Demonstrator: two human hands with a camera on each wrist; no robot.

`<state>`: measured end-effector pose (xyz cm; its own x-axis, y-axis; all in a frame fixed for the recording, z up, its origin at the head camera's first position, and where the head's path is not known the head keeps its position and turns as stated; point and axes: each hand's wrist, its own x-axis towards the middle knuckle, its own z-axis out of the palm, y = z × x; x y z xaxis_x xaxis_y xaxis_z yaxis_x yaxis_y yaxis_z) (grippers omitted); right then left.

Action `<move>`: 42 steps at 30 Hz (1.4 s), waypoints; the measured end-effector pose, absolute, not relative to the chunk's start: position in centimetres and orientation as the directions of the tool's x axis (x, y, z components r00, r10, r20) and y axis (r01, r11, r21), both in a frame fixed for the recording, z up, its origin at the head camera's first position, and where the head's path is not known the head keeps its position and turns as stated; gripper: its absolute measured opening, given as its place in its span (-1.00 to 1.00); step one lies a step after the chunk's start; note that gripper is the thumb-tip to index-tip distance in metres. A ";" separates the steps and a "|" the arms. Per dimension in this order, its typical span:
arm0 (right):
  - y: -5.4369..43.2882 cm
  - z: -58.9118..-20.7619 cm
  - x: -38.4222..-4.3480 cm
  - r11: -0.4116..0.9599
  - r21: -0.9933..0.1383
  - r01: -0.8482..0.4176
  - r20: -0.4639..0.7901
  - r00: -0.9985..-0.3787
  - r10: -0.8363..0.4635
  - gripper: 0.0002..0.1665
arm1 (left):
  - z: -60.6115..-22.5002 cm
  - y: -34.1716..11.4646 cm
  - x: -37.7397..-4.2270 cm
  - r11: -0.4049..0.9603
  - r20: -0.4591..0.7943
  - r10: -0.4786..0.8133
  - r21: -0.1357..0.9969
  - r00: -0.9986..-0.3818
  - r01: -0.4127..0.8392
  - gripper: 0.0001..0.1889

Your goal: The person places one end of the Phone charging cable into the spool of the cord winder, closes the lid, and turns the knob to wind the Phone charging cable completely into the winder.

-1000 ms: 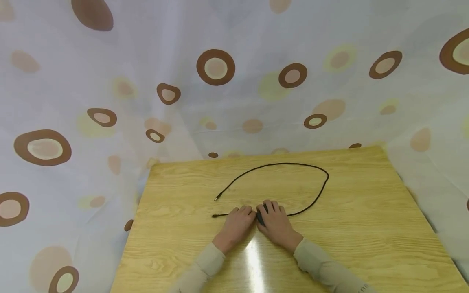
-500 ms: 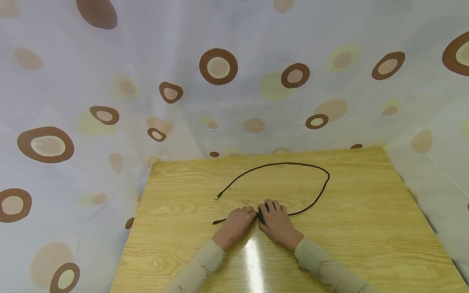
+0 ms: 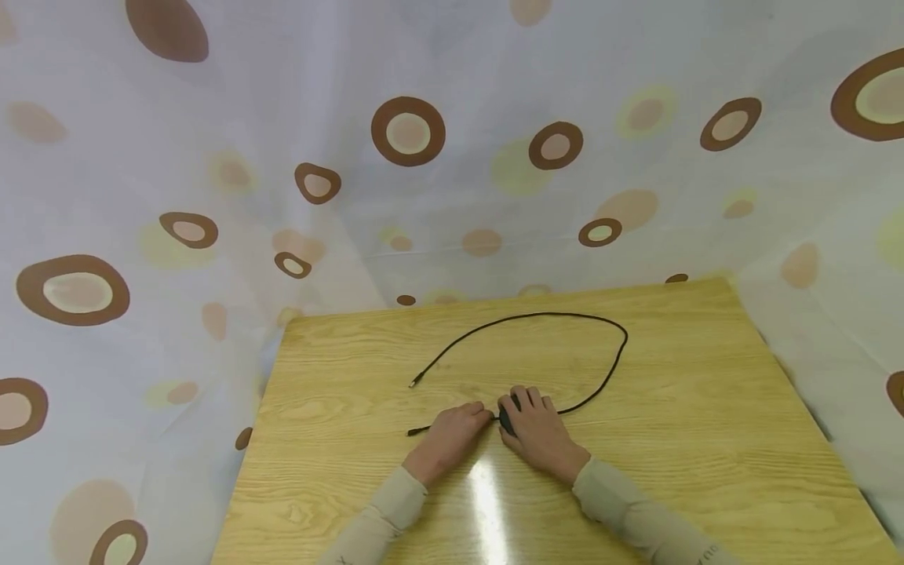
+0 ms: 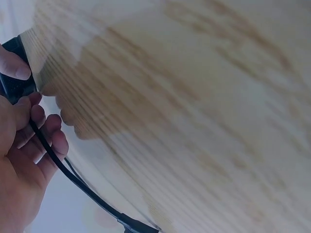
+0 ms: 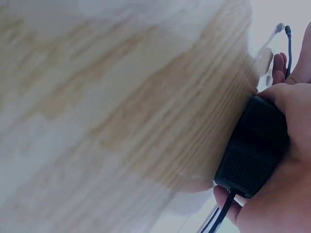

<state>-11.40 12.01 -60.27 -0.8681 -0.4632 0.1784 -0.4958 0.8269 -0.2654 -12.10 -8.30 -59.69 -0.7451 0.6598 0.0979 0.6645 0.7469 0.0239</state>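
Note:
A black box-shaped adapter [image 5: 252,145] with a textured face has a thin black cable leaving each end. My right hand [image 3: 540,431] grips it from above, fingers over its far side and thumb at its near side. To its left, my left hand [image 3: 452,435] pinches the short black cable [image 4: 73,177] between thumb and finger, close to where it joins the adapter. The short cable's end connector [image 3: 413,432] sticks out past the left hand. From the right hand, the long cable [image 3: 621,357] loops round behind to a metal-tipped plug [image 3: 415,381]. Palms hide parts of the adapter and cable.
Everything lies on a wood-grain table [image 3: 692,439]. A white cloth [image 3: 452,204] with brown and beige circles hangs behind it and along both sides. A bright light reflection streaks the table between the forearms.
My left hand has shifted slightly left, so a bit of cable now shows between it and the adapter. The short cable's end has dropped nearer me. The right hand keeps its grip.

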 end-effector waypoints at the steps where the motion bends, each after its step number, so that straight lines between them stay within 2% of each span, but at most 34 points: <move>1: 12.0 -60.3 -11.4 0.827 -0.267 -0.495 0.178 -0.869 -0.462 -0.63 | -59.7 -8.4 -12.1 0.745 0.095 0.661 0.031 -0.744 0.666 -0.87; 6: 12.6 -60.8 -11.3 0.819 -0.272 -0.506 0.207 -0.861 -0.464 -0.62 | -59.7 -9.1 -11.9 0.731 0.079 0.676 0.046 -0.732 0.680 -0.82; 10: 14.0 -61.4 -11.5 0.832 -0.267 -0.487 0.249 -0.869 -0.428 -0.61 | -59.6 -10.1 -11.9 0.748 0.092 0.654 0.065 -0.751 0.660 -0.79; 16: 15.3 -61.8 -11.7 0.834 -0.245 -0.494 0.264 -0.862 -0.433 -0.64 | -59.7 -11.0 -12.2 0.742 0.111 0.652 0.113 -0.750 0.661 -0.81; 22: 15.0 -61.3 -11.5 0.835 -0.240 -0.495 0.276 -0.859 -0.431 -0.66 | -59.5 -10.4 -12.6 0.779 -0.010 0.566 0.332 -0.824 0.531 -0.79; 25: 14.9 -61.1 -11.5 0.840 -0.232 -0.490 0.279 -0.861 -0.425 -0.65 | -59.2 -9.5 -12.9 0.779 -0.077 0.554 0.398 -0.829 0.484 -0.79; 28: 14.9 -61.3 -11.4 0.837 -0.218 -0.502 0.299 -0.851 -0.432 -0.65 | -59.1 -8.1 -13.0 0.767 -0.097 0.587 0.383 -0.804 0.514 -0.80; 33: 14.7 -61.4 -11.3 0.831 -0.230 -0.507 0.291 -0.850 -0.438 -0.64 | -59.0 -5.8 -13.4 0.755 -0.088 0.639 0.260 -0.764 0.602 -0.78; 38: 15.0 -61.2 -11.2 0.847 -0.251 -0.470 0.225 -0.879 -0.421 -0.63 | -59.1 -4.3 -13.7 0.757 -0.099 0.648 0.194 -0.755 0.624 -0.79; 42: 15.1 -61.1 -11.3 0.851 -0.237 -0.469 0.249 -0.876 -0.413 -0.62 | -59.4 -3.8 -13.8 0.760 -0.087 0.646 0.169 -0.758 0.628 -0.77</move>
